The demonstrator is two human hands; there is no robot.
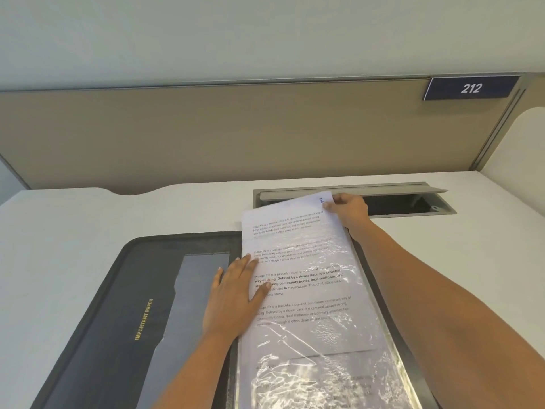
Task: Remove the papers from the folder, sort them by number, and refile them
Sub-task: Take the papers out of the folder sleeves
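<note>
From the head camera, a dark grey folder with rounded corners lies open on the white desk; its left half bears gold lettering that reads "IMPORTANT PAPER". On its right half lies a crinkled clear plastic sleeve. A white printed sheet, marked with a blue 2 at its top corner, lies partly under that plastic, and its upper part sticks out past the folder's far edge. The right hand pinches the sheet's top right corner between thumb and fingers. The left hand lies flat with straight fingers, pressing across the sheet's left edge, and holds nothing.

Just behind the sheet's top, a grey metal cable recess is sunk into the desk, its flap raised and its inside dark. A beige partition panel runs along the back of the desk and carries a dark blue sign reading 212. A pale wall rises above it.
</note>
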